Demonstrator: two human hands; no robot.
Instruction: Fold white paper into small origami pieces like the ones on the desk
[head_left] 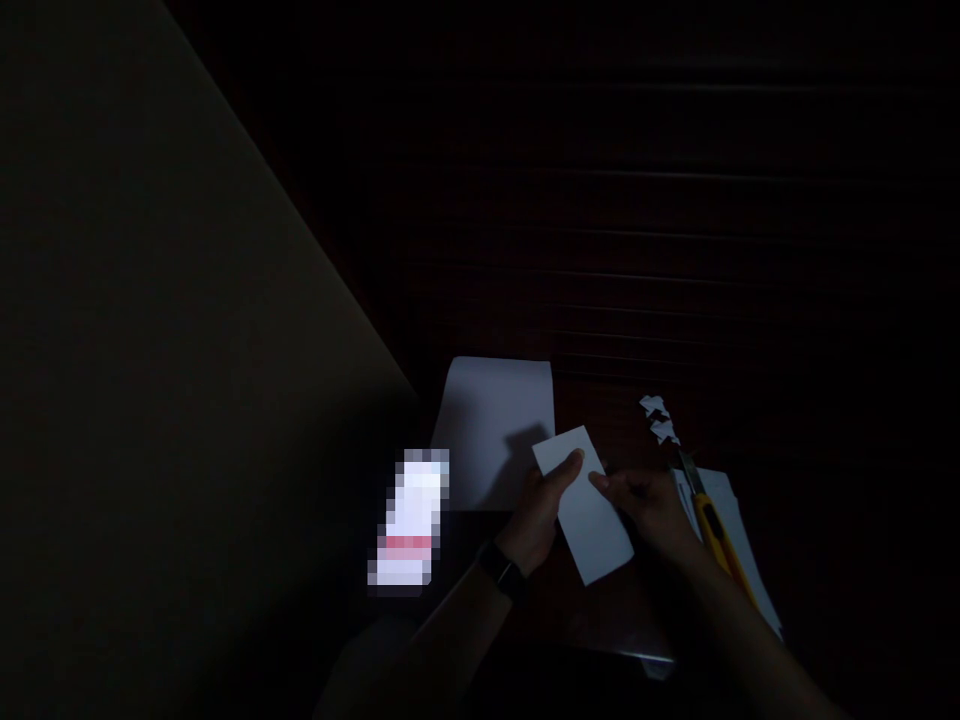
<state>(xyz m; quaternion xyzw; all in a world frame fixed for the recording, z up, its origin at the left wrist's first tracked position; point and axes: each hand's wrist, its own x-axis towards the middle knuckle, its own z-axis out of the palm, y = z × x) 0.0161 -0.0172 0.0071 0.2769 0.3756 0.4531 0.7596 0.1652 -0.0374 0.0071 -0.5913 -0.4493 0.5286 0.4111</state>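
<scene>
The left hand (536, 515), a dark watch (502, 570) at its wrist, has its thumb pressed flat over a small white paper (589, 525), fingers tucked beneath. The right hand (656, 510) pinches that paper's right edge. From where I stand, the piece sits tilted between both hands, its far left corner overlapping my view of the larger white sheet (491, 420), on which a shadow falls. The tabletop's (577, 625) near edge shines just below the paper. A strip of dark wood separates the sheet from the paper scraps (660, 420). Right of that, a yellow cutter (712, 530) lies on a paper stack (754, 570), blade poking past its far edge, the right forearm close alongside. A bright, blurred screen (411, 520) glows left.
</scene>
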